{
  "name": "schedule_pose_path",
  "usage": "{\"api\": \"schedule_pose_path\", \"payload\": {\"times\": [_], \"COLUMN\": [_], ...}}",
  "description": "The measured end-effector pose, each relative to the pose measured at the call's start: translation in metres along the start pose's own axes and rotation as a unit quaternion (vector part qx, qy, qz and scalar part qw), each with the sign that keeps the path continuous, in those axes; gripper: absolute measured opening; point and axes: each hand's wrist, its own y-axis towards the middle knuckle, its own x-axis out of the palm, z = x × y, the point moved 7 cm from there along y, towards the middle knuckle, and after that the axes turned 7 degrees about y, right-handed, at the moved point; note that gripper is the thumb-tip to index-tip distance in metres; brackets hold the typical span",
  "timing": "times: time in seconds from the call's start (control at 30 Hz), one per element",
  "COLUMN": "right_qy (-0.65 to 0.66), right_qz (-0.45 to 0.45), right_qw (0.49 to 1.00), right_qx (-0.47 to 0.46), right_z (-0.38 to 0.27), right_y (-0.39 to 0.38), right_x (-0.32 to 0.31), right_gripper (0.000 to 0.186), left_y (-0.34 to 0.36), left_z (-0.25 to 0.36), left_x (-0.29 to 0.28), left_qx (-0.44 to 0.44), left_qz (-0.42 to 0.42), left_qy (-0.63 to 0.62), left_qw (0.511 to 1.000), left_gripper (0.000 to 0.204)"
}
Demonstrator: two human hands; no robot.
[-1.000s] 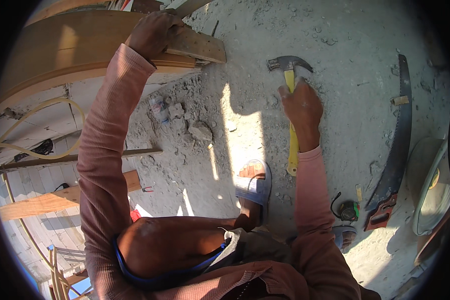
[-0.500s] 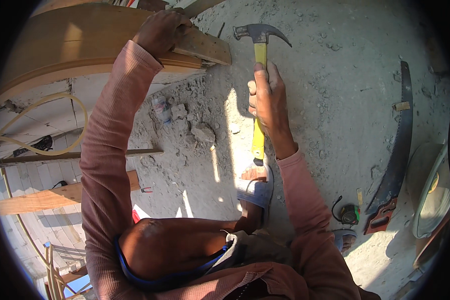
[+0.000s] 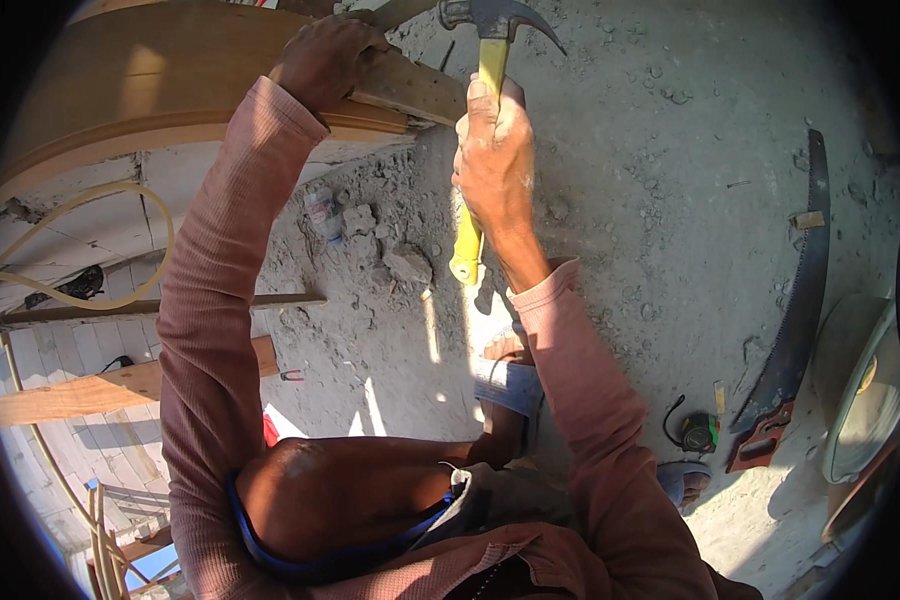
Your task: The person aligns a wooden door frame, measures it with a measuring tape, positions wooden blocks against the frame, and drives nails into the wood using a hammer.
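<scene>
My right hand (image 3: 495,150) grips the yellow handle of a claw hammer (image 3: 488,60). Its steel head is raised at the top of the view, just right of the wooden piece. My left hand (image 3: 328,58) presses down on a flat wooden strip (image 3: 410,92) that lies on a curved wooden form (image 3: 140,90) at the upper left. The strip's end juts out toward the hammer. Both arms wear pink long sleeves. My bent knee and a foot in a blue sandal (image 3: 510,385) are below on the dusty ground.
A hand saw (image 3: 795,320) with a red handle lies at the right, beside a tape measure (image 3: 698,432) and a round metal pan (image 3: 865,395). Concrete rubble (image 3: 405,265), a small bottle (image 3: 323,212), a yellow hose (image 3: 90,290) and wooden planks (image 3: 80,392) lie at the left.
My right hand has swung the hammer from the ground at the right up and leftward to the end of the wooden strip. My left hand has stayed on the wood.
</scene>
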Motion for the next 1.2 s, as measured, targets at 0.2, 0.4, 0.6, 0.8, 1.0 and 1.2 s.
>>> {"api": "schedule_pose_path", "payload": {"times": [0.2,0.4,0.6,0.8,1.0,1.2], "right_qy": [-0.065,-0.135,0.069,0.090,0.081,0.051], "right_qz": [0.028,-0.034,-0.004,-0.007,0.037,0.031], "right_qw": [0.994,0.988,0.995,0.988,0.988,0.994], "right_qx": [-0.082,-0.064,0.075,0.124,0.125,0.089], "right_z": [-0.005,0.010,0.028,0.023,0.007,-0.003], "right_y": [-0.009,0.001,-0.023,-0.032,-0.027,-0.022], "right_x": [0.005,0.001,-0.026,-0.025,-0.035,-0.029], "right_gripper": [0.041,0.037,0.028,0.028,0.032,0.028], "left_y": [0.002,0.000,-0.027,-0.026,-0.020,-0.017], "left_z": [-0.002,-0.002,0.036,0.016,0.011,0.012], "left_x": [0.003,0.006,-0.033,-0.011,-0.006,0.000], "left_qx": [0.010,0.033,0.131,0.095,0.112,0.093], "left_qz": [-0.002,-0.021,0.092,-0.030,-0.045,-0.063], "left_qy": [-0.004,-0.013,0.112,0.013,-0.006,0.006], "left_qw": [1.000,0.999,0.981,0.995,0.993,0.994], "left_gripper": [0.020,0.023,0.050,0.066,0.064,0.072]}}
